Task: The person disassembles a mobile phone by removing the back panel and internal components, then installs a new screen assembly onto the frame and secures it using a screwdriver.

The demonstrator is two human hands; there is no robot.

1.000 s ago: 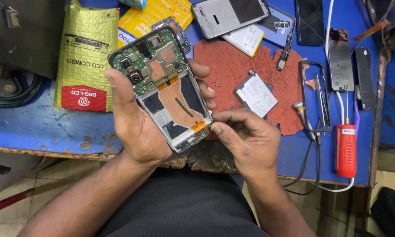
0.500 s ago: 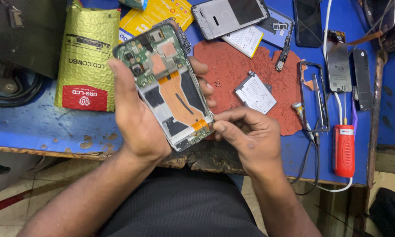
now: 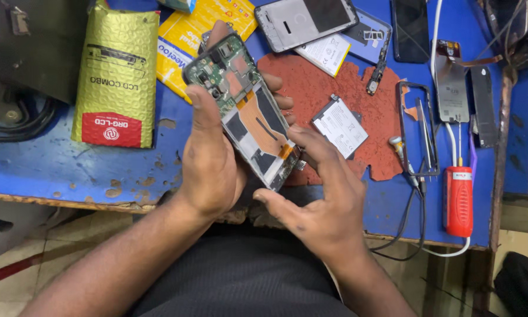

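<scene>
Head view: gold padded envelope (image 3: 117,76) left of opened phone (image 3: 246,111).

Opened phone (image 3: 246,111), back cover off; green circuit board at top, orange ribbon cable down middle; tilted, top end away, held above blue worktop (image 3: 53,164).

Left hand (image 3: 211,158) curled in grip, thumb up; right hand (image 3: 320,199) open, fingers spread

Your worn blue bench

You have the chipped blue table (image 3: 53,170) spanning twelve o'clock, and pale tiled floor (image 3: 47,240) at eight o'clock.
</scene>
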